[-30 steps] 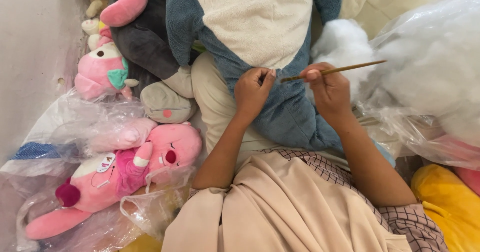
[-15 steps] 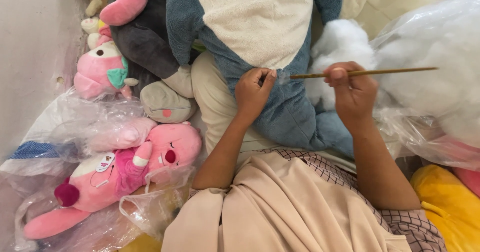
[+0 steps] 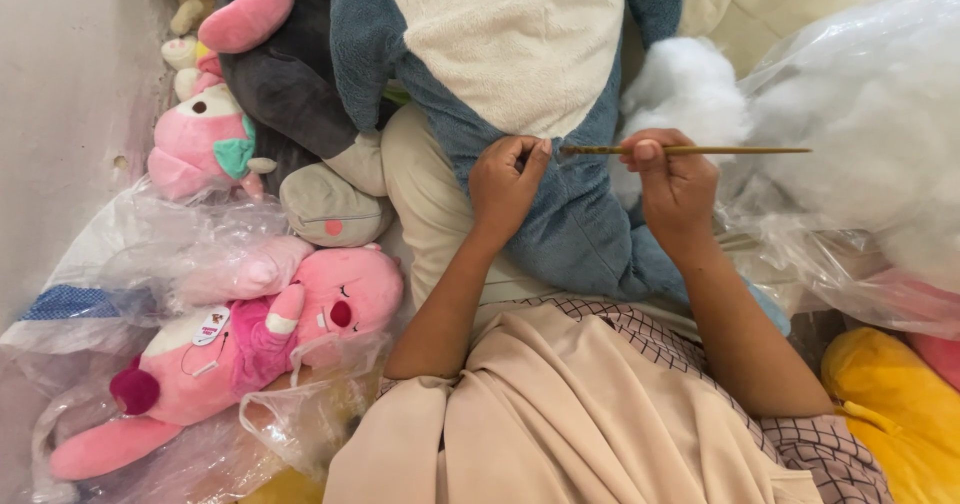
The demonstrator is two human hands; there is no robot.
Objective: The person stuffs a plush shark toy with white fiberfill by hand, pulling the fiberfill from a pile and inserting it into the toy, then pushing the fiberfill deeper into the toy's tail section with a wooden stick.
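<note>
both hands on blue plush toy (image 3: 560, 234): left hand (image 3: 507, 179) pinches its fabric shut; right hand (image 3: 675, 186) grips thin wooden stick (image 3: 690, 150), tip near left fingertips.

Fuzzy matt blue plush toy (image 3: 560, 214), thin smooth wooden stick (image 3: 690, 150), glossy crinkled plastic bag (image 3: 860, 164)
</note>
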